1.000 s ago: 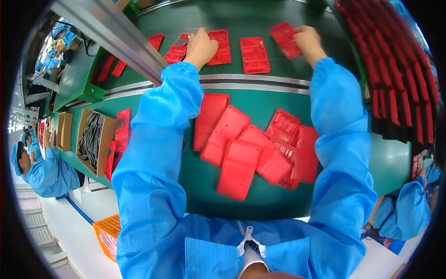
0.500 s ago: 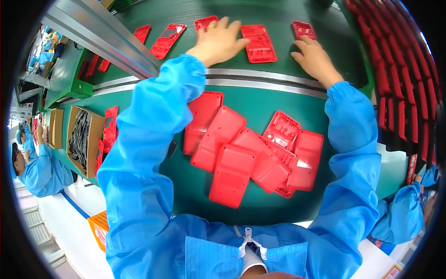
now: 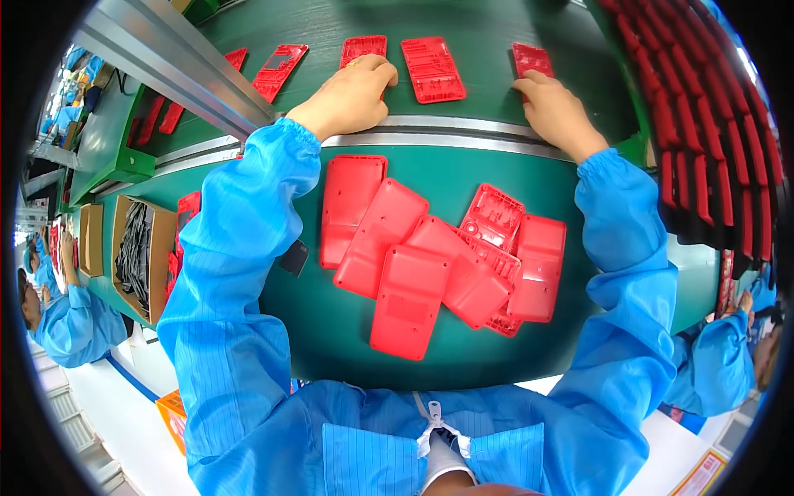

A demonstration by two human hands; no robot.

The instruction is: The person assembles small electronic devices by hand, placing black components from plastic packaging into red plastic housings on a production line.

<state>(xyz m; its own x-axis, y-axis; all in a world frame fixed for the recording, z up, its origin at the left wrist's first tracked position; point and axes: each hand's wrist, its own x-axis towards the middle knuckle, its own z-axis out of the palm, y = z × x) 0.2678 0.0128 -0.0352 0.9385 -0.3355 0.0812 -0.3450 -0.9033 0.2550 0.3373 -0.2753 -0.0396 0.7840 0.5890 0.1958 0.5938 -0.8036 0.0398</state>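
On the dark green belt at the back, my left hand [image 3: 351, 93] has its fingers curled over the near part of a red plastic casing [image 3: 364, 48]. Farther right, my right hand [image 3: 561, 112] grips the near end of another red plastic casing [image 3: 531, 58], thumb at its left edge. Part of each casing is hidden under the fingers. Between the hands lies an open-side-up red casing [image 3: 433, 70], touched by neither. Nearer me, a loose pile of red casings [image 3: 408, 302] rests on the green table, most with their smooth backs up.
A metal post [image 3: 186, 62] slants across the upper left, and a metal rail [image 3: 447, 132] divides belt from table. Stacked red casings [image 3: 703, 140] fill the right side. A cardboard box [image 3: 141, 256] of dark strips stands left. Co-workers in blue sit at both sides.
My left hand has moved left and nearer, its spread fingers now curled on a casing. My right hand has closed around its casing. The belt casings appear shifted left in the view.
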